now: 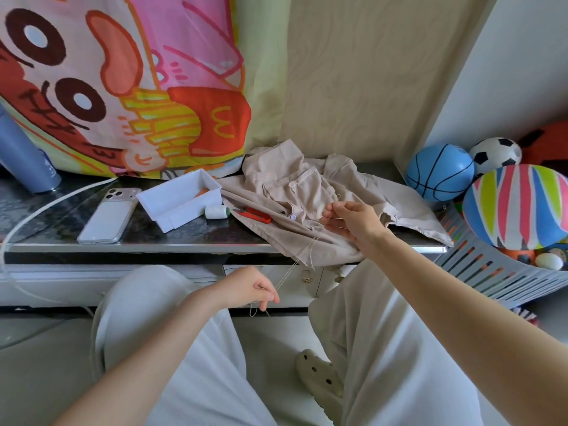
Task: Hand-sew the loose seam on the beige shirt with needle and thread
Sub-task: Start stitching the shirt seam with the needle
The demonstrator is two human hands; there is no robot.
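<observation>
The beige shirt (295,192) lies crumpled on the dark table top, one part hanging over the front edge. My right hand (350,219) hovers above it and pinches the upper end of a pale thread (295,265); a thin needle seems to stick up from its fingertips. The thread runs down and left to my left hand (252,287), which pinches its lower end below the table edge, with a short loop dangling. A white thread spool (216,212) lies left of the shirt, beside red scissors (255,215).
A white plastic tray (172,207) and a phone (107,215) with a white cable sit on the table (92,238) to the left, with a blue bottle (24,155) far left. A basket (491,269) of balls stands at the right. My knees are below.
</observation>
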